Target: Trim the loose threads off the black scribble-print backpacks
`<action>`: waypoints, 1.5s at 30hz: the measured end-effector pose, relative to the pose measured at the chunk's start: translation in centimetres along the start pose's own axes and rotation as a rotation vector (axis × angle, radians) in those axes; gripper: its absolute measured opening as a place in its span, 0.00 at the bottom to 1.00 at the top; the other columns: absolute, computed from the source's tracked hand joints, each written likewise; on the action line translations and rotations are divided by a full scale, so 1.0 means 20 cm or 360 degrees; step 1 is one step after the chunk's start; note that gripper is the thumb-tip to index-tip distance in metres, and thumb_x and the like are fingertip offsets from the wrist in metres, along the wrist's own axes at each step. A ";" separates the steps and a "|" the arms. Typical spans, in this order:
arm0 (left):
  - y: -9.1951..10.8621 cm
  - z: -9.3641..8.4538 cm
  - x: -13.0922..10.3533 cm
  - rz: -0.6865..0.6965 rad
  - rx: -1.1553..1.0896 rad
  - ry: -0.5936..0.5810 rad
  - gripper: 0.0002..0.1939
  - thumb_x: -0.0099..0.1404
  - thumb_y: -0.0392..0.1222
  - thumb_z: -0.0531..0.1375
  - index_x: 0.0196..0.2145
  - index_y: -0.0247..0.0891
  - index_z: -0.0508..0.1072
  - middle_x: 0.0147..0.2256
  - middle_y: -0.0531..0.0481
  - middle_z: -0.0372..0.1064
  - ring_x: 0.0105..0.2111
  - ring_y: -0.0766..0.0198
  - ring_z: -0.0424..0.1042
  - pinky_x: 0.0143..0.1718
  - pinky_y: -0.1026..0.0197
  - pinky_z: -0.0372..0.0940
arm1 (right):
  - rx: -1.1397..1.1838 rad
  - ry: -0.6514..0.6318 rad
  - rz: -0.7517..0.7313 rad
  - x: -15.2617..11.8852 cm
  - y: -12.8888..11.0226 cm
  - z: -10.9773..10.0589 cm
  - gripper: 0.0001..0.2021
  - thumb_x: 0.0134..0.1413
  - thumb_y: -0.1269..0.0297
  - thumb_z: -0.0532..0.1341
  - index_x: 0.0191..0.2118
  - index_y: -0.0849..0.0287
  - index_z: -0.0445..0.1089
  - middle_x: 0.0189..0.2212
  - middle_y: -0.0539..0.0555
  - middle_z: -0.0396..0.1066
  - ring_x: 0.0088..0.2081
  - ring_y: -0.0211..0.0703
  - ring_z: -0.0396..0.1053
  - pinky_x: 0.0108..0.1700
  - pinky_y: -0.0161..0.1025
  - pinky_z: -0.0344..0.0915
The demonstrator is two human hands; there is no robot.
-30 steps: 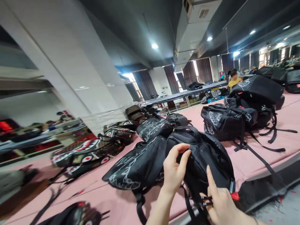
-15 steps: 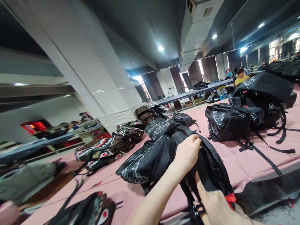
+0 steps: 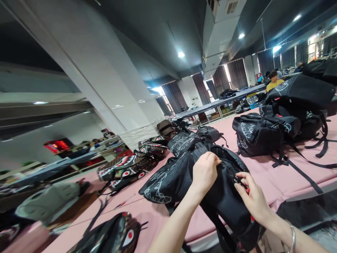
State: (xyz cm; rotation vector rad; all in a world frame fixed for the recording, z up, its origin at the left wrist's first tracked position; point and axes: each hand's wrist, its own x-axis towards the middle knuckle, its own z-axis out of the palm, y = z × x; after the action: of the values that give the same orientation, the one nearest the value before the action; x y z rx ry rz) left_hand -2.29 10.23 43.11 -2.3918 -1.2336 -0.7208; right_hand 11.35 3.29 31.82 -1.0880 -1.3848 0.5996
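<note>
Open pink tabletop [image 3: 268,175] lies between the near backpack [image 3: 223,200] and piled backpacks [image 3: 271,137], whose straps [image 3: 302,175] trail across it.

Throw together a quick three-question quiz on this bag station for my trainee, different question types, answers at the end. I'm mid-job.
1. What colour is the table cover?
A) grey
B) pink
C) green

2. True or false: the silver bracelet is on the left wrist.

3. Fill in: in the picture, the bags with red-and-white eyes lie to the ____ of the black bag under the left hand.

Key: 1. B; 2. False, it is on the right wrist; 3. left.
</note>
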 end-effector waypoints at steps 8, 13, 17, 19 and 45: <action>-0.02 -0.01 -0.04 -0.0031 -0.0165 0.0107 0.07 0.61 0.32 0.51 0.26 0.37 0.63 0.29 0.49 0.67 0.31 0.62 0.67 0.33 0.62 0.62 | 0.0017 0.0108 -0.0269 0.11 -0.06 0.04 0.07 0.56 0.62 0.54 0.39 0.57 0.64 0.35 0.53 0.70 0.35 0.41 0.70 0.34 0.33 0.67; -0.02 0.00 -0.04 -0.0011 -0.0168 0.0150 0.07 0.62 0.33 0.52 0.26 0.38 0.63 0.28 0.50 0.67 0.30 0.64 0.67 0.31 0.62 0.62 | -0.0192 0.0091 -0.0308 0.15 -0.05 0.05 0.07 0.56 0.62 0.54 0.39 0.57 0.64 0.34 0.52 0.71 0.34 0.43 0.70 0.34 0.36 0.67; -0.02 0.00 -0.04 -0.0001 -0.0146 0.0155 0.07 0.61 0.33 0.53 0.25 0.38 0.63 0.28 0.50 0.67 0.29 0.64 0.67 0.31 0.62 0.61 | -0.0235 0.0080 -0.0311 0.16 -0.05 0.06 0.06 0.57 0.63 0.54 0.38 0.56 0.64 0.35 0.52 0.71 0.36 0.43 0.71 0.35 0.36 0.66; -0.03 0.00 -0.05 0.0007 -0.0131 0.0152 0.07 0.61 0.33 0.53 0.25 0.38 0.63 0.28 0.50 0.67 0.30 0.64 0.67 0.31 0.62 0.61 | -0.0219 0.0064 -0.0314 0.17 -0.05 0.06 0.06 0.57 0.63 0.54 0.38 0.56 0.64 0.35 0.52 0.71 0.35 0.42 0.71 0.35 0.36 0.67; -0.03 0.00 -0.11 -0.0262 -0.1396 0.0612 0.21 0.67 0.47 0.43 0.19 0.38 0.58 0.22 0.52 0.59 0.23 0.67 0.61 0.27 0.62 0.58 | -0.0164 0.0135 -0.0115 0.20 -0.02 0.04 0.15 0.60 0.57 0.47 0.43 0.60 0.63 0.22 0.50 0.64 0.24 0.41 0.64 0.28 0.36 0.60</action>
State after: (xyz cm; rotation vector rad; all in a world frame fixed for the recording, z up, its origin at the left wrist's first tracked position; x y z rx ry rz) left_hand -3.89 9.04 41.85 -2.5575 -1.0790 -1.9999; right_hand 11.11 6.67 33.95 -1.1278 -1.3871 0.4288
